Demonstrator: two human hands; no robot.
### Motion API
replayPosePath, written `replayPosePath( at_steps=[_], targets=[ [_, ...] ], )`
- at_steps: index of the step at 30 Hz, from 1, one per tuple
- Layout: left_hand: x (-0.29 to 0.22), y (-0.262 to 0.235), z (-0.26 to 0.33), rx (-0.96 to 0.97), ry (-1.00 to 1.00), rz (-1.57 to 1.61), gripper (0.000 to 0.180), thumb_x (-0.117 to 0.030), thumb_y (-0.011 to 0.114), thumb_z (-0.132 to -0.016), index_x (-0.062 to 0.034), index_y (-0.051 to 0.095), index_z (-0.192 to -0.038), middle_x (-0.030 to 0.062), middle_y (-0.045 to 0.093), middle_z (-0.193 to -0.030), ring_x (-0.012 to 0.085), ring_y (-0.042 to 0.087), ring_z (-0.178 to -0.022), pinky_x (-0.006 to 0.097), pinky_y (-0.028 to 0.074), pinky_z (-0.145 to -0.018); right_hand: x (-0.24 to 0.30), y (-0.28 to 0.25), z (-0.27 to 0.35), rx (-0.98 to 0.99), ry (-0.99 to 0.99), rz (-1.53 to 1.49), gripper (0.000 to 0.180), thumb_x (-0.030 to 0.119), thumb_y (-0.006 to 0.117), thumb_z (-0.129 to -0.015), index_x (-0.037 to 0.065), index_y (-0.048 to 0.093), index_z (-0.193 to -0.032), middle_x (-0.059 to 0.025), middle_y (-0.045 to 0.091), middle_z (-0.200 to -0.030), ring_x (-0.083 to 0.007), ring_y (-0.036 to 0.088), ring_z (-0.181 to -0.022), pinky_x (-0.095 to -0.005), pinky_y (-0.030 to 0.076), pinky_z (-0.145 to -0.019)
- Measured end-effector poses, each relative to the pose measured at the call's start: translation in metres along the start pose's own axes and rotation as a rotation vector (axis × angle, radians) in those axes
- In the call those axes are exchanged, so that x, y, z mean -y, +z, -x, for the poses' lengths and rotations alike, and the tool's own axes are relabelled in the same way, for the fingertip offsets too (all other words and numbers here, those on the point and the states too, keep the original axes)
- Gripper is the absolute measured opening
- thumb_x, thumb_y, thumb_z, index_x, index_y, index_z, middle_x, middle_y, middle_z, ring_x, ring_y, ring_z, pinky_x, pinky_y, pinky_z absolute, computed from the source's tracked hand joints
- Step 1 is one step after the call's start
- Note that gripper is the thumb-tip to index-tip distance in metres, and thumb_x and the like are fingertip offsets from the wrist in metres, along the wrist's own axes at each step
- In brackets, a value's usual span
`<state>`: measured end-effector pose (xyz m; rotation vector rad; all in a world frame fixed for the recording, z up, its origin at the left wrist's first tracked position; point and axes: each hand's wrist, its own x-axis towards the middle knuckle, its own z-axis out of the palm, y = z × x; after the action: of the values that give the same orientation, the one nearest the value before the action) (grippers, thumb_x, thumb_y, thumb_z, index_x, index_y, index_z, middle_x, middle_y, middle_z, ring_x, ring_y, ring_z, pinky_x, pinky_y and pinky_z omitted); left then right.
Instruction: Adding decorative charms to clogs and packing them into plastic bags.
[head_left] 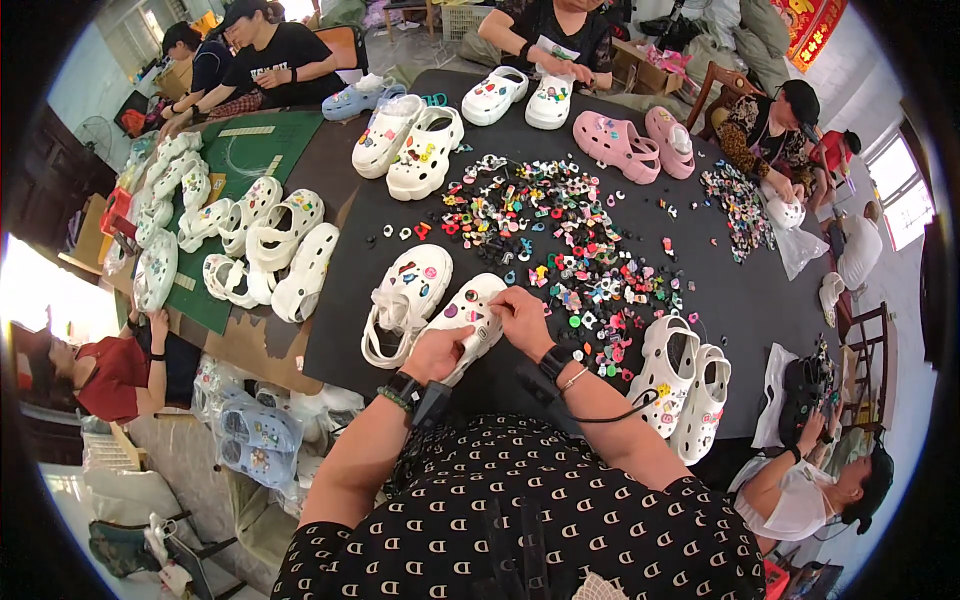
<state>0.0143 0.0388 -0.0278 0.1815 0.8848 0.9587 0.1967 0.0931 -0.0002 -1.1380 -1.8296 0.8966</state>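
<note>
A white clog with several colourful shoe charms on its upper lies tilted on the black table. My left hand is closed around its side, thumb on top. Fingers pinched, my right hand meets the clog's upper from the right; whatever sits between its fingertips is too small to name. Just left of it stands another white clog, decorated with charms and with clear plastic in its opening. Beyond both hands spreads a large heap of loose shoe charms.
Decorated white clogs stand right of my forearm. Others, plus pink clogs, line the far side. More white clogs lie leftward near a green mat. Several co-workers sit around the table; one handles a white clog at right.
</note>
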Motion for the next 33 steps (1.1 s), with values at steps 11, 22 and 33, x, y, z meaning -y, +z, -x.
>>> replayPosePath(
  at_steps=[11, 22, 33],
  targets=[
    [0.004, -0.003, -0.005, -0.044, -0.004, -0.015, 0.027, -0.002, 0.057, -0.09, 0.0017, 0.057, -0.117, 0.0106, 0.065, -0.11, 0.0208, 0.064, -0.097, 0.034, 0.05, -0.087, -0.021, 0.013, 0.008, -0.088, 0.294, -0.179, 0.01, 0.006, 0.069, -0.078, 0.0, 0.066, -0.087, -0.0101, 0.065, -0.081, -0.0188, 0.063, -0.07, -0.0306, 0.05, -0.065],
    [0.005, 0.002, 0.0, -0.064, 0.033, 0.019, 0.029, 0.004, 0.06, -0.087, 0.0021, 0.058, -0.116, 0.0105, 0.065, -0.107, 0.0208, 0.064, -0.092, 0.033, 0.051, -0.08, 0.009, 0.0, -0.006, 0.126, 0.224, 0.014, 0.042, 0.016, 0.085, -0.063, 0.003, 0.047, -0.078, -0.008, 0.049, -0.07, -0.0223, 0.051, -0.064, -0.035, 0.044, -0.058],
    [0.005, -0.004, -0.002, -0.047, -0.024, 0.018, 0.025, -0.002, 0.057, -0.09, 0.0058, 0.056, -0.115, 0.0129, 0.065, -0.106, 0.022, 0.064, -0.094, 0.034, 0.051, -0.083, 0.002, -0.001, 0.005, 0.185, 0.165, 0.296, 0.031, 0.027, 0.069, -0.081, 0.001, 0.051, -0.082, -0.0181, 0.06, -0.077, -0.0384, 0.06, -0.074, -0.0457, 0.047, -0.064]
  ],
)
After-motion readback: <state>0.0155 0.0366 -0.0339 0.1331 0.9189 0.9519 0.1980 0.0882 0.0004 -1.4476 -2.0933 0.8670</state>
